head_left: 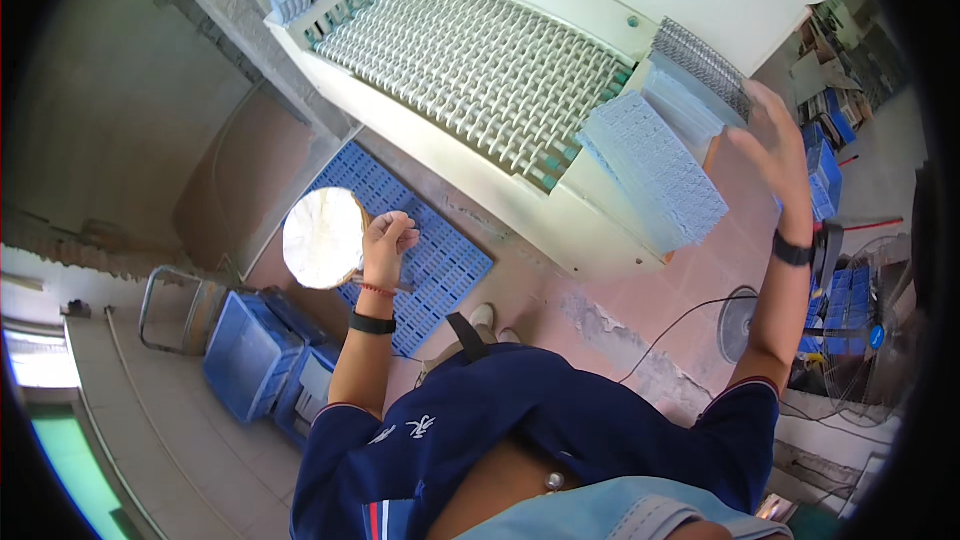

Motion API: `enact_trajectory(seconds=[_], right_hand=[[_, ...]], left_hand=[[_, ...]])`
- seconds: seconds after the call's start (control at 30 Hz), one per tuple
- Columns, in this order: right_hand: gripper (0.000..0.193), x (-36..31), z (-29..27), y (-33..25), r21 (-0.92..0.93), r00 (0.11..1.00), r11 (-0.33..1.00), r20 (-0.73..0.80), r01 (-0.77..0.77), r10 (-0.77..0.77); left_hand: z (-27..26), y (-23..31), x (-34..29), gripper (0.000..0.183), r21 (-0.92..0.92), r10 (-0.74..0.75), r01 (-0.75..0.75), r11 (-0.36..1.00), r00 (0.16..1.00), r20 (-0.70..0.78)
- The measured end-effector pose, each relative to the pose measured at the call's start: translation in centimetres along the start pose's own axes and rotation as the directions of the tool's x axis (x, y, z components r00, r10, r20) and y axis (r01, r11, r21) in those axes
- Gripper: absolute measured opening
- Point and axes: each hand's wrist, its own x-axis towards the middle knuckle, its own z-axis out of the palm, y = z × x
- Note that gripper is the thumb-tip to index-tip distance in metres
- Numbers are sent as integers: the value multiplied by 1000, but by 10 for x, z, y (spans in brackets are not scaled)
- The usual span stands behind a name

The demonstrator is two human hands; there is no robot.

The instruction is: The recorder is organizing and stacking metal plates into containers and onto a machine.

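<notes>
My right hand [775,140] is raised at the right, its thumb and fingers apart and slightly blurred. It is beside the end of a dark grey stack of ridged pieces [695,55]; whether it touches the stack I cannot tell. Next to that stack are some pale blue pieces [685,100] and a larger light blue block with a rough, layered face [655,165]. They rest at the right end of a cream machine with a bed of rollers [470,60]. My left hand [388,237] has its fingers curled in, with nothing visible in them, beside a round white-topped stool [325,238].
A blue slatted pallet [440,265] lies on the floor below my left hand. Blue crates [250,355] stand at the lower left near a metal-framed trolley [170,310]. At the right are a fan [860,340], a black cable [670,330] and more blue bins [822,175].
</notes>
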Motion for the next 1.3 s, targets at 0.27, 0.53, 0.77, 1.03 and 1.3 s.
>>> enact_trajectory(seconds=[0.27,0.53,0.77,1.03,1.3], right_hand=[[22,-142,69,-83,398,997,917,68,-8,-21],[9,-200,209,-162,672,817,679,546,-295,-185],[8,-223,297,-238,618,649,705,702,-349,-293],[12,-298,413,-367,550,300,726,835,-413,-461],[16,-403,540,-544,372,-1,794,905,-481,-424]], left_hand=[[-77,-50,-79,21,-5,-37,37,999,964,-262],[-148,-112,-203,19,-134,-153,98,986,849,-506],[-238,-130,-342,18,-326,-209,-51,944,673,-710],[-383,-93,-543,15,36,65,-307,951,83,-994],[-553,35,-711,35,458,918,798,391,-301,-258]])
